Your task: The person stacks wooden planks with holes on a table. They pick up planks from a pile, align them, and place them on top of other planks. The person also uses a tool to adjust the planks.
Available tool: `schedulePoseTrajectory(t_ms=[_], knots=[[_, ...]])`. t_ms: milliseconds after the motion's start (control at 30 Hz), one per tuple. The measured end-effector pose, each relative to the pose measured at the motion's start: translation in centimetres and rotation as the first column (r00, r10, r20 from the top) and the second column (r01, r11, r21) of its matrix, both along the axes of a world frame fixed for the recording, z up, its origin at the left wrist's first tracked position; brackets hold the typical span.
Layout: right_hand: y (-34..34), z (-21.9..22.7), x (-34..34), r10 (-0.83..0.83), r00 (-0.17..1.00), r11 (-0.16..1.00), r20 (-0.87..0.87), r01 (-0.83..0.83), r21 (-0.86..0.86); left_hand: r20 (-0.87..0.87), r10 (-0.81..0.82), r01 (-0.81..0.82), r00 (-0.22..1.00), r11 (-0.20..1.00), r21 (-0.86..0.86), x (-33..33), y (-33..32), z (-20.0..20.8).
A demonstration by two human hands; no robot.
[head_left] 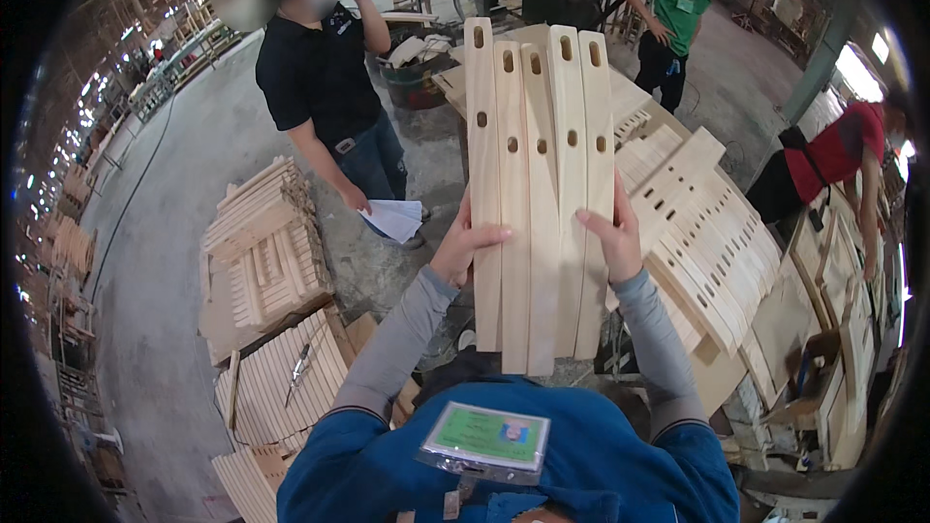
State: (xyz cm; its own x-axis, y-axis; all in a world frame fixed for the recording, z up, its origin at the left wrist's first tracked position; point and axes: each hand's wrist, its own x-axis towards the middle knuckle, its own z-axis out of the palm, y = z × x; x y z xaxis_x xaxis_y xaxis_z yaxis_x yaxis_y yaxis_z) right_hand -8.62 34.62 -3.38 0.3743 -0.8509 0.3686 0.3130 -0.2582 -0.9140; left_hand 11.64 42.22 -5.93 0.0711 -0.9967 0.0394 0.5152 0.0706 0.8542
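Five pale slotted slats (542, 232) were held side by side in front of the torso. Left edge was gripped by the left hand (475, 240), right edge by the right hand (616, 235), thumbs pressed on the faces. A metal tool (297, 373) was laid on a lower-left slat stack (271, 389). More slotted pieces (715, 257) were piled at right. Farther out, papers (392, 219) were held by a person in black (320, 82).

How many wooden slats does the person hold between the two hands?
5. From left to right: the first slat is at the left hand, then second slat, third slat and fourth slat, and the fifth slat is at the right hand. More could be hidden behind.
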Motion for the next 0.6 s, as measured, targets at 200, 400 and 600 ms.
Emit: schedulePoseTrajectory(t_ms=[200, 400, 600], knots=[[-13.8, -3.1, 6.4, 0.08, 0.995, 0.966, -0.058, -0.063, 0.252, -0.122, -0.02, 0.033, 0.992, 0.994, 0.105, 5.8, -10.4, -0.6], [-26.4, -5.9, 9.6, 0.174, 0.967, 0.922, -0.186, -0.094, 0.376, -0.212, 0.117, -0.065, 0.97, 0.97, 0.236, 7.1, -21.3, -4.6], [-40.2, -8.0, 10.5, 0.243, 0.87, 0.941, -0.428, -0.104, 0.323, -0.252, 0.162, -0.104, 0.954, 0.968, 0.227, 6.9, -34.6, -9.0]])
